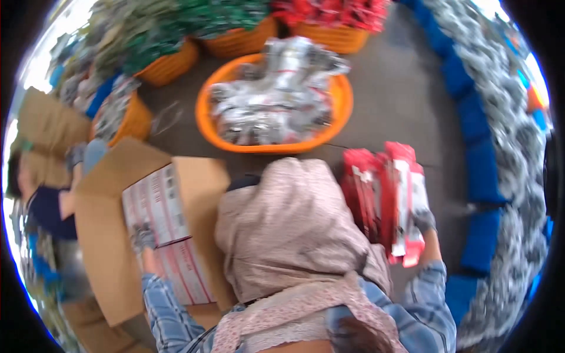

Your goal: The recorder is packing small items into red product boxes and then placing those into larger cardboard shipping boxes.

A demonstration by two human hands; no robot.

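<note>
My left hand (pixel 143 236), in a grey glove, reaches into an open cardboard box (pixel 203 182) on the left. It lies against white packages (pixel 154 203) with red stripes, its blurred fingers appearing stretched out. On the right, my gloved right hand (pixel 424 220) is closed on the outer edge of a bundle of red-and-white packets (pixel 400 194). These packets stand side by side on the floor, and part of that hand's grip is hidden. Ahead of my knees sits an orange basket (pixel 203 112) heaped with silvery wrapped packets (pixel 276 100).
Several orange baskets at the back hold green (pixel 226 15) and red packets (pixel 332 12). Blue bins (pixel 479 170) with grey wrapped items line the right side. Another person (pixel 53 206) is at far left beside flattened cardboard (pixel 53 123). Grey floor (pixel 406 82) lies between.
</note>
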